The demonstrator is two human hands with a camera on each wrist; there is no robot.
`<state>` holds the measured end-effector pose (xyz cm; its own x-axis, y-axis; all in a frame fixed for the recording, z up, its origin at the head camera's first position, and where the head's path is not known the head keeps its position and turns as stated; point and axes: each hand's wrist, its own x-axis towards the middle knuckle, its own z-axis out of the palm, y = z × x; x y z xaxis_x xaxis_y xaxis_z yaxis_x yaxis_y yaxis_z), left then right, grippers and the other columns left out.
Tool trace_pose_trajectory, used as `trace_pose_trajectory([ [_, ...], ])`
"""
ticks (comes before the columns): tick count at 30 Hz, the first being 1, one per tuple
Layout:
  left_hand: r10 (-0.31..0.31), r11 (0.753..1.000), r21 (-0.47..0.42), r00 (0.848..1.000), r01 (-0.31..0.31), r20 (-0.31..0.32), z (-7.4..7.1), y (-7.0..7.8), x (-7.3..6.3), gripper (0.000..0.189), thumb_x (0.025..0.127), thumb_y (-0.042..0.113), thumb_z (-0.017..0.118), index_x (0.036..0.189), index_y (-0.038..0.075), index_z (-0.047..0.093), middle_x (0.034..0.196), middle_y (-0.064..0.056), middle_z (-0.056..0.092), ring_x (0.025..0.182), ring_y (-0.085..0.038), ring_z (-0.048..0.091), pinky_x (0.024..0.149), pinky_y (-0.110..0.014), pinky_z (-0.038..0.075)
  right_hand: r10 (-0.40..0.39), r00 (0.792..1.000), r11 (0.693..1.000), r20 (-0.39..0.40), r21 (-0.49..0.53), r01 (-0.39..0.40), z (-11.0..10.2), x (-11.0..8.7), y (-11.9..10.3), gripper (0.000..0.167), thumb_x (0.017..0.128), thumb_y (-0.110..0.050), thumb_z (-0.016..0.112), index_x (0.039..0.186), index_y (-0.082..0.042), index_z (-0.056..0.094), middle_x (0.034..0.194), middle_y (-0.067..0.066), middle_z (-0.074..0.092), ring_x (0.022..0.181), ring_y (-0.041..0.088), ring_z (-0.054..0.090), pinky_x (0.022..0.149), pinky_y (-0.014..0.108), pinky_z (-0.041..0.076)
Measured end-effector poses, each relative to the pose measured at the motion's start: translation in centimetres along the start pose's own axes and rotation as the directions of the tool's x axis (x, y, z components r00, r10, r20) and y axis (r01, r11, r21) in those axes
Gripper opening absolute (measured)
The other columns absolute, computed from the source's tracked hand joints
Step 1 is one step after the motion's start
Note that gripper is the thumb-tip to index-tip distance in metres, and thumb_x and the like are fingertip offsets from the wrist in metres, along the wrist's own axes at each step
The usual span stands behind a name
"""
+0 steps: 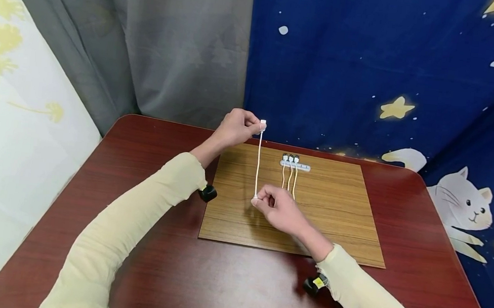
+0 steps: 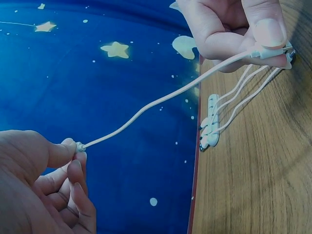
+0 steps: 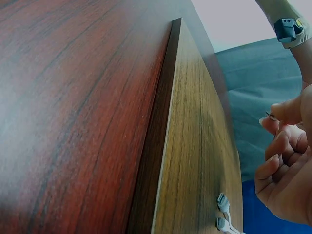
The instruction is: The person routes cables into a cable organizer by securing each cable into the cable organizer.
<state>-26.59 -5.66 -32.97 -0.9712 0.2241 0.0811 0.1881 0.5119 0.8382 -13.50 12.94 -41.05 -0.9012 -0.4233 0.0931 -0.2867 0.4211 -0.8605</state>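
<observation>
A short white charging cable (image 1: 258, 165) is stretched upright between the hands in the head view. My left hand (image 1: 237, 127) pinches its upper end, a wide white USB plug (image 1: 262, 124), between thumb and fingers above the board's far edge. Lower down, my right hand (image 1: 284, 209) pinches the other end over the board; a small metal tip (image 2: 288, 48) sticks out past the thumb in the left wrist view. Beside the hands, several white cables (image 1: 289, 176) sit in a pale cable clip strip (image 1: 303, 167), their plugs toward the back. My right hand hides their lower lengths in the head view.
A wood-grain board (image 1: 330, 216) lies on the dark red table (image 1: 165, 265). Loose white connectors (image 3: 223, 203) rest on the board in the right wrist view. Grey (image 1: 187, 29) and blue star-patterned (image 1: 336, 58) curtains hang behind the table.
</observation>
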Motion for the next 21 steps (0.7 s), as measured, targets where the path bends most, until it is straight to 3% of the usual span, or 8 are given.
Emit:
trace_pose_trajectory([
  [13, -0.018, 0.999, -0.038, 1.0, 0.018, 0.012, 1.5, 0.7, 0.5, 0.021, 0.1, 0.024, 0.069, 0.098, 0.004, 0.073, 0.091, -0.009, 0.068, 0.078, -0.022, 0.057, 0.065, -0.032, 0.045, -0.021, 0.999, 1.0, -0.043, -0.024, 0.02, -1.1, -0.6, 1.1, 0.017, 0.095, -0.007, 0.071, 0.08, -0.011, 0.063, 0.065, -0.003, 0.048, 0.057, 0.011, 0.044, 0.052, 0.025, 0.033],
  [21, -0.016, 0.999, -0.048, 1.0, 0.016, 0.007, 2.5, 0.9, 1.1, 0.021, 0.1, 0.027, 0.069, 0.097, 0.007, 0.073, 0.093, -0.006, 0.069, 0.082, -0.022, 0.06, 0.069, -0.032, 0.047, 0.011, 0.998, 0.999, -0.055, -0.033, -0.013, -1.8, -1.1, 1.3, 0.017, 0.096, -0.009, 0.071, 0.081, -0.011, 0.064, 0.065, -0.004, 0.048, 0.057, 0.011, 0.044, 0.052, 0.025, 0.034],
])
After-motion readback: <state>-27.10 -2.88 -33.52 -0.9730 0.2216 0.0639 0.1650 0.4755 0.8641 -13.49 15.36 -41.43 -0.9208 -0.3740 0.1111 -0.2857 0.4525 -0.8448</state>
